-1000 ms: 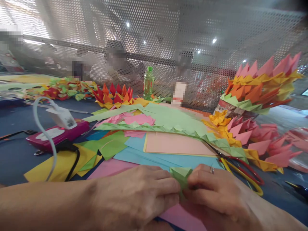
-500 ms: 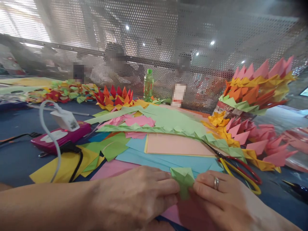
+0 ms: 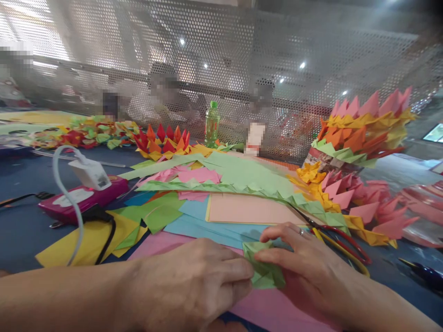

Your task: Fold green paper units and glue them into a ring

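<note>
A small folded piece of light green paper [image 3: 268,278] lies over a pink sheet [image 3: 263,306] at the near middle. My left hand [image 3: 207,281] grips the paper's left edge, with its fingertips pressed together. Over the paper's right side reaches my right hand [image 3: 308,260], its fingers apart, the thumb resting on the folds and a ring on one finger. Just beyond my hands are blue sheets [image 3: 204,228] and a stack of pale pink paper [image 3: 254,209]. Behind them stretches a strip of pleated light green paper [image 3: 242,188].
Scissors [image 3: 341,242] with red and yellow handles lie right of my right hand. A magenta power strip [image 3: 86,198] with a white charger [image 3: 92,173] stands at the left. Layered paper petals [image 3: 367,124] rise at the right, and a green bottle [image 3: 212,124] stands behind.
My right hand has let go of the green paper's right edge, spread its fingers and moved up over it. The paper shows more of its folded face. The left hand keeps its hold.
</note>
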Demonstrator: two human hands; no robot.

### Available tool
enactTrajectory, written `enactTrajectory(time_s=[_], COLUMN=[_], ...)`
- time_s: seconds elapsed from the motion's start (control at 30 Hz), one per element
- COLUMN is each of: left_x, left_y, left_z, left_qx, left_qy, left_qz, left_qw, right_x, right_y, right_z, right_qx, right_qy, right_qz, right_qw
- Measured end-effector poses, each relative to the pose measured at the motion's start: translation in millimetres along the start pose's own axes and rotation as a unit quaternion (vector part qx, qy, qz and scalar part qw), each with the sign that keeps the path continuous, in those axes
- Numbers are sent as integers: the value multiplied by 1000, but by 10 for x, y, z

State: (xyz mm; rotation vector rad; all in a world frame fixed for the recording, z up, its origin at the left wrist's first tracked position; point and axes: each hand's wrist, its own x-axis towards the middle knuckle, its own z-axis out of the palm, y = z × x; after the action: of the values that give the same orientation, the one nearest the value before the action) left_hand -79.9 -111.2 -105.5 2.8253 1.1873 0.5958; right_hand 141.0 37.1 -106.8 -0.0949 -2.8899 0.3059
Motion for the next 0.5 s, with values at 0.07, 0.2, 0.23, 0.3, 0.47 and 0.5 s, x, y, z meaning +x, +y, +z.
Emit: enactTrajectory(time_s=[0.07,0.2,0.23,0.3,0.47,0.5], left_x=[10,14,12,10,41,50], left_y=[7,19,17,8,-33,-39], left_z=[-15,-17,-13,-7,-47,-56], left_qx=[-2,5,10,14,-6,-2], left_qy=[-5,-17,-13,5,-19,-26], left_qz=[-3,-6,-6,-4,11,10], left_qw=[1000,1000,1000,1000,1000,1000], right_x=[3,3,2,0,-8,-5], right_y=[-7,8,17,33,6,-12], right_z=[13,32,38,50,97,108], right_qx=[16,43,54,74,102,110], right_qy=[-10,-10,-6,3,33,44], right_qz=[6,7,5,8,-4,-10], right_qw=[1000,999,999,997,994,993])
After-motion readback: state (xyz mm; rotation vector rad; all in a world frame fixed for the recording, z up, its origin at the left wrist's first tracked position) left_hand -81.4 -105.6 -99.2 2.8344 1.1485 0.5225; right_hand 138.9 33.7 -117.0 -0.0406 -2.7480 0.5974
